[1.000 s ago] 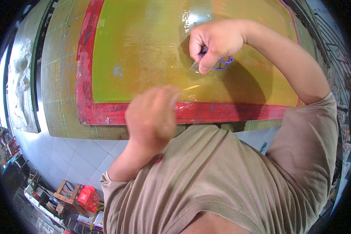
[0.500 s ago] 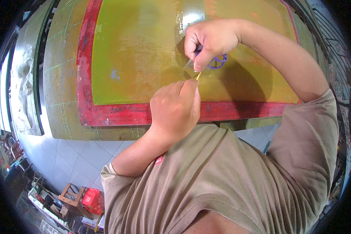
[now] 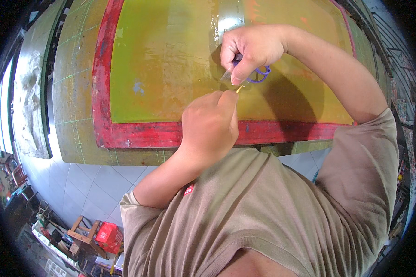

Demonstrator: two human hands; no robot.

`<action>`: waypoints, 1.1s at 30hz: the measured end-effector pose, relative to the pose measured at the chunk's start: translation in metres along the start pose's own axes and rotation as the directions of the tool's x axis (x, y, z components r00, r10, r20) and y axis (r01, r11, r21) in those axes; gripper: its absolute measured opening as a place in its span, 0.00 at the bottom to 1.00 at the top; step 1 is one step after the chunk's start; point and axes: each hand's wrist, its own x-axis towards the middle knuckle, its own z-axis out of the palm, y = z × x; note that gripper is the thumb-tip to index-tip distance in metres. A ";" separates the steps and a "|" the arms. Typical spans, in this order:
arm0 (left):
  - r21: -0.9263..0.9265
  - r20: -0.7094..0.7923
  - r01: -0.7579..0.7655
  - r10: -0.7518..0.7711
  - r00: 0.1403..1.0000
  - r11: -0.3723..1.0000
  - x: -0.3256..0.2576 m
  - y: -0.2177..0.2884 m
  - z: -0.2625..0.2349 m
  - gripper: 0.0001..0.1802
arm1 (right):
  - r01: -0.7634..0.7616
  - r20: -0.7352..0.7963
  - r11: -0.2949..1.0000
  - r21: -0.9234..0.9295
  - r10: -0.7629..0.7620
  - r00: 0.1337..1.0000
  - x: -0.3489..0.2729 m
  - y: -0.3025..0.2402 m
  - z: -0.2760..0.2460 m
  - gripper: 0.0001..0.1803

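My left hand (image 3: pixel 210 122) is closed round a thin yellow stick (image 3: pixel 239 89), whose short end pokes out past the thumb. Just above it, my right hand (image 3: pixel 254 48) is curled round a pair of purple-handled scissors (image 3: pixel 265 74). Their pointed metal blade shows below the curled fingers, aimed down to the left. The thumb and fingertips of that hand come close to the stick's end; whether they touch it is too small to tell. Both hands are over a yellow-green screen (image 3: pixel 157 87) stretched in a red-painted frame (image 3: pixel 145 135).
The frame lies on a worn greenish board (image 3: pixel 76 115) marked with grid lines. Left of it stands a long, narrow whitish panel (image 3: pixel 30 106). On the tiled floor (image 3: pixel 94 187) at lower left are a wooden stool (image 3: pixel 83 233) and a red bag (image 3: pixel 109 236).
Less of the yellow stick shows between my hands now. The right hand, with the scissors, has shifted slightly right, and the left hand has moved slightly.
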 end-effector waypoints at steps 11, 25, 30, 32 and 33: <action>0.061 0.005 0.023 -0.023 1.000 0.998 0.001 0.000 -0.006 0.03 | 0.028 -0.012 0.999 0.030 -0.028 1.000 -0.001 0.004 0.000 0.11; 0.009 0.045 0.061 -0.061 0.997 0.998 0.003 0.000 -0.010 0.03 | 0.039 0.019 0.998 0.046 -0.039 0.999 0.000 0.004 -0.003 0.12; 0.035 0.047 0.094 -0.095 0.994 0.995 0.006 0.001 -0.008 0.03 | 0.038 0.023 0.999 0.034 -0.039 0.999 0.001 0.006 -0.004 0.12; 0.035 0.027 0.102 -0.103 0.994 0.994 0.004 -0.002 -0.011 0.03 | 0.026 0.013 0.999 0.038 -0.027 1.000 0.000 0.003 -0.003 0.12; 0.027 0.016 0.095 -0.096 0.995 0.995 0.002 -0.003 -0.012 0.04 | 0.028 0.017 0.999 0.037 -0.029 0.999 0.000 0.004 -0.003 0.12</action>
